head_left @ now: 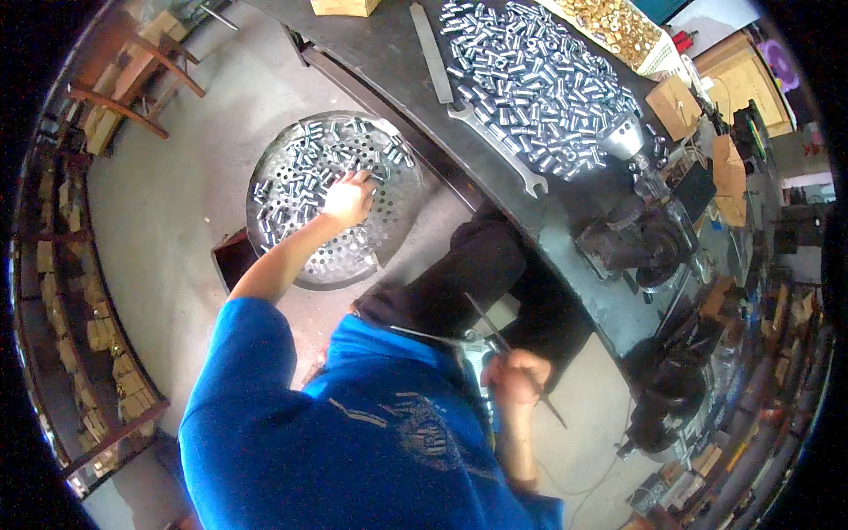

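Observation:
My left hand (351, 200) reaches down into a round perforated metal tray (389, 208) on the left. Its fingers are bent together among small shiny metal sleeves (305, 185); whatever is between the fingertips is too small to make out. Close to my lap on the right, my right hand (518, 375) is closed around a thin dark metal rod (552, 410), which sticks out on both sides of the fist. Beside that hand lies a silvery object (478, 355), partly covered, its kind unclear.
A dark workbench (380, 53) runs along the right, bearing a big heap of metal sleeves (539, 88), an open-ended wrench (501, 146), a flat bar (430, 53) and a greasy machine (640, 238). Brass parts (609, 26) fill a white container behind. A wooden stool (132, 79) stands far left.

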Available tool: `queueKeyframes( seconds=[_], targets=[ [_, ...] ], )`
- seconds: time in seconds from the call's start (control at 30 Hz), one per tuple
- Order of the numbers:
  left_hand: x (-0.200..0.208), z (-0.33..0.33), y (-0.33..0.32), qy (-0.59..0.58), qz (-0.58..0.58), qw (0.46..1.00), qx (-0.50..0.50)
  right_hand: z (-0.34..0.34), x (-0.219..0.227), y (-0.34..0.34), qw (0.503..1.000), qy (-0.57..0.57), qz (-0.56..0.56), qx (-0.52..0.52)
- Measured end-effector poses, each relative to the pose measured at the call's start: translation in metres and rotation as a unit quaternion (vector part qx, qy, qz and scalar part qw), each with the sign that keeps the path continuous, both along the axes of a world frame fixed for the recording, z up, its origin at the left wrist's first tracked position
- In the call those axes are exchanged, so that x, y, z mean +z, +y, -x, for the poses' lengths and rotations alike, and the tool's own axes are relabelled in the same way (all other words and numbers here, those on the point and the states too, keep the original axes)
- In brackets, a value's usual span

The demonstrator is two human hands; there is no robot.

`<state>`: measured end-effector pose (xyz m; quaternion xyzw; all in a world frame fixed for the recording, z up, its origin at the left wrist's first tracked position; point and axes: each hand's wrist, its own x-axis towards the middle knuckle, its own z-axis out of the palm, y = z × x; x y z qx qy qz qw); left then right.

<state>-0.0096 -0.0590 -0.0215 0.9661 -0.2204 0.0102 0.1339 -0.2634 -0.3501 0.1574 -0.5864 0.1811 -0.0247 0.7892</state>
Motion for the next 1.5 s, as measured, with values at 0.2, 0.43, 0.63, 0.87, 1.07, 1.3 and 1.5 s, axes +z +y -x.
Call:
queueKeyframes(
  seconds=[0.2,0.43,0.63,0.87,1.07,1.3,1.5],
  targets=[
    [0.026,-0.001,0.013,0.077,0.017,0.997,-0.017,0.006,0.004,0.001,1.000,0.003,0.024,-0.007],
    [0.012,-0.073,-0.009,0.097,-0.087,0.988,0.081,0.007,0.014,0.003,0.999,0.001,0.015,-0.030],
    [-0.003,-0.081,-0.027,0.077,-0.178,0.980,0.038,0.011,0.009,-0.003,0.999,-0.007,0.039,-0.003],
    [0.041,-0.044,-0.019,0.089,0.075,0.992,0.040,0.007,0.010,-0.002,0.999,-0.025,0.031,0.010],
    [0.119,0.053,-0.042,0.488,0.503,0.710,0.065,-0.003,0.019,0.006,0.996,-0.022,0.073,0.051],
    [0.162,0.134,-0.087,0.694,0.573,0.436,0.008,-0.011,0.018,0.005,0.965,-0.095,0.211,0.124],
    [0.170,0.155,-0.102,0.725,0.579,0.371,0.041,-0.009,0.021,0.002,0.961,-0.102,0.207,0.150]
  ],
)
